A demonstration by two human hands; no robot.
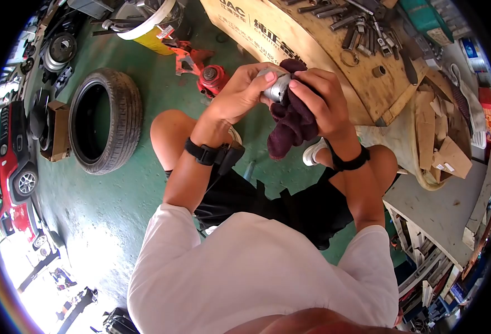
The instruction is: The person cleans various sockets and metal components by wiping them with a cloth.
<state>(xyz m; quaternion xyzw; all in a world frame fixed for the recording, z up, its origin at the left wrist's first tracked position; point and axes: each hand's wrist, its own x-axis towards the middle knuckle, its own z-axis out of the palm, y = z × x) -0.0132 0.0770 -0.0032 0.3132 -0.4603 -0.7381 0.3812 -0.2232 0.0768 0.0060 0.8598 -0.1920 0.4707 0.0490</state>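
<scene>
My left hand point(242, 92) is closed around a silvery, rounded metal part point(279, 89) with small dark holes, its thumb lying on top. A dark maroon cloth point(290, 125) is bunched in my right hand point(324, 99) and hangs down below the fingers. The cloth lies against the right side of the metal part, and my right thumb and index finger reach to its edge. Both hands are raised over my knees, in front of a wooden crate point(256, 30) with printed lettering. The far side of the part is hidden by fingers and cloth.
Sockets and other metal tools point(362, 28) lie on the crate top. A red jack point(212, 78) and a yellow-white bucket point(156, 36) stand ahead-left. A tyre point(106, 122) stands on the green floor at left. Right of me are a bin of cardboard point(437, 133) and a grey bench point(437, 206).
</scene>
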